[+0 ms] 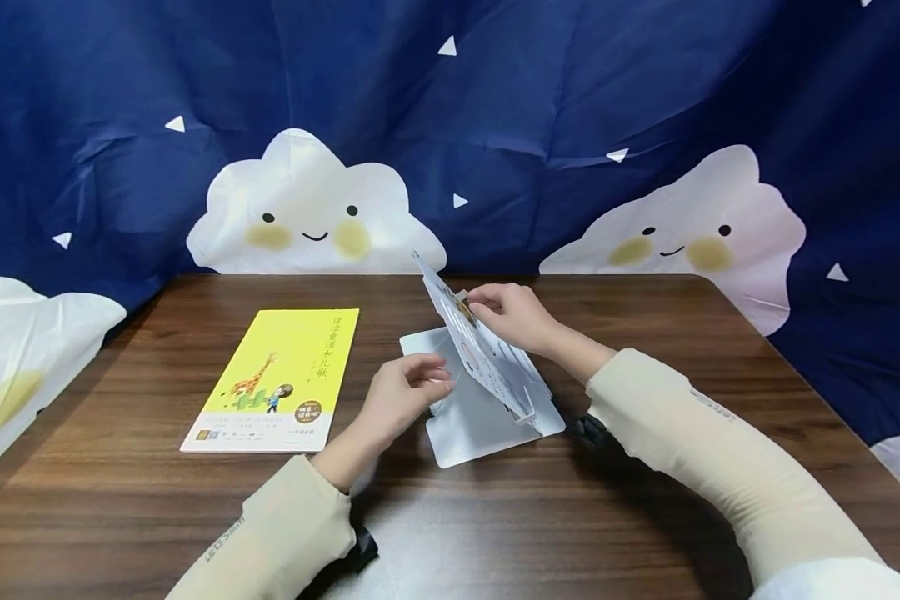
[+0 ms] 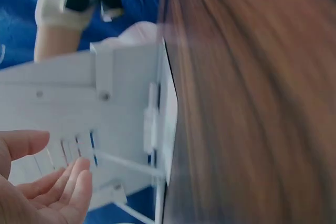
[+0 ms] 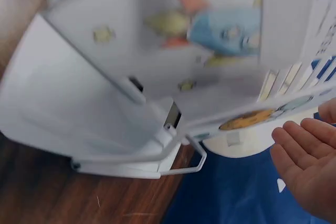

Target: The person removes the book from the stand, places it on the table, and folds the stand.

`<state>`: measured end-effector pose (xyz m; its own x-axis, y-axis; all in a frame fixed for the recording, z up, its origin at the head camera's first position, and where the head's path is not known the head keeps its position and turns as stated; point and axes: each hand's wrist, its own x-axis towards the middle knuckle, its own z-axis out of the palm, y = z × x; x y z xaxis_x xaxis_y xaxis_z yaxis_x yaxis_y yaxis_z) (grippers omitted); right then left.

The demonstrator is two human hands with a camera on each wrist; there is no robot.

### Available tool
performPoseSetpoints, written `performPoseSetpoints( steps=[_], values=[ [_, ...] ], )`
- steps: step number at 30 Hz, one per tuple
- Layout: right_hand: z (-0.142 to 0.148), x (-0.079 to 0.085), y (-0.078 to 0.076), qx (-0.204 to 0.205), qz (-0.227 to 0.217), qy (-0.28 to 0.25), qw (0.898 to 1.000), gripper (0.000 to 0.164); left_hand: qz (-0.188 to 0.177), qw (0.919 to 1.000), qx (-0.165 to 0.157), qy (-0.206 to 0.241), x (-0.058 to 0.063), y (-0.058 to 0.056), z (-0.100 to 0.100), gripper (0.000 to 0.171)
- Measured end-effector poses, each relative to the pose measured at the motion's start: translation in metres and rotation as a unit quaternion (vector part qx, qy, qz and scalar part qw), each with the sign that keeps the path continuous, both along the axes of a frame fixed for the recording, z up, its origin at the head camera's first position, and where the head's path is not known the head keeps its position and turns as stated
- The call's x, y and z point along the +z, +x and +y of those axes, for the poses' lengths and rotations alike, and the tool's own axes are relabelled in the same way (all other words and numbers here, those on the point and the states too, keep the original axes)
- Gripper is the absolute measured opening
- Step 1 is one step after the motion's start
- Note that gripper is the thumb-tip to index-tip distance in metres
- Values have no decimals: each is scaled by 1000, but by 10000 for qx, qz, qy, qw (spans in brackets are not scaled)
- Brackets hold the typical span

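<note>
A white book stand printed with cartoon pictures stands at mid-table, its flat base on the wood and its slotted panel tilted up. My left hand is at the panel's left side, above the base; in the left wrist view its thumb and fingers are spread apart with nothing between them. Across the panel, my right hand is beside its upper right edge. Its fingers look nearly straight in the right wrist view, close to the panel; contact there is unclear. Wire supports join panel and base.
A yellow book with a giraffe on its cover lies flat on the brown wooden table, left of the stand. Behind the table hangs a dark blue curtain with smiling clouds.
</note>
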<state>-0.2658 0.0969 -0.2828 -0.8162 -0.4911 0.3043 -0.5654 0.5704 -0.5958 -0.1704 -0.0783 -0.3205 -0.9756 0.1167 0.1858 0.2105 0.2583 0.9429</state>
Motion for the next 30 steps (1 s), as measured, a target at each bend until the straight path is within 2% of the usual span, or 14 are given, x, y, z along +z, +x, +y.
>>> performPoseSetpoints(
  steps=[4,8,13,19,23,27,30],
  values=[
    [3,1,14,84,-74,-244,9996,24,95,9978,348,-563,1,-5,-11,38],
    [7,1,28,170,-43,-400,9990,25,177,9899,398,-1348,-1,-12,-19,50],
    [11,-2,42,309,-112,-749,9967,27,245,9802,219,-1955,-6,-24,-25,65],
    [17,-7,59,416,-486,-1050,9924,30,66,9642,-82,-2649,-9,-32,-23,78],
    [21,-12,71,489,-403,-985,9931,30,-9,9569,-327,-2884,-11,-36,-19,83],
    [24,-17,78,590,-153,-878,9943,28,137,9527,-565,-2983,-15,-40,-16,82],
    [26,-20,81,630,-108,-878,9941,29,271,9515,-628,-2999,-16,-41,-13,79]
  ],
)
